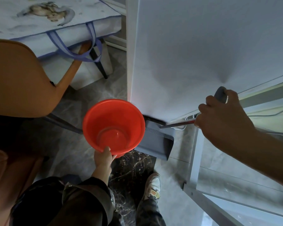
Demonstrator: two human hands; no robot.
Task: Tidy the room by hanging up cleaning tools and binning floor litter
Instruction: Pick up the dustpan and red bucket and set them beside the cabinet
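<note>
My left hand grips the near rim of an empty red plastic basin, held above the floor at centre. My right hand is closed around the grey handle top of a long-handled dustpan. Its thin dark pole runs down to the grey dustpan, which has a comb edge and rests on the floor beside the basin, against the foot of a white wall. Whether a broom is clipped to it, I cannot tell.
An orange chair stands at left, with a large printed storage bag with blue straps behind it. A sliding glass door frame runs along the right. My shoe stands on a dark marble threshold.
</note>
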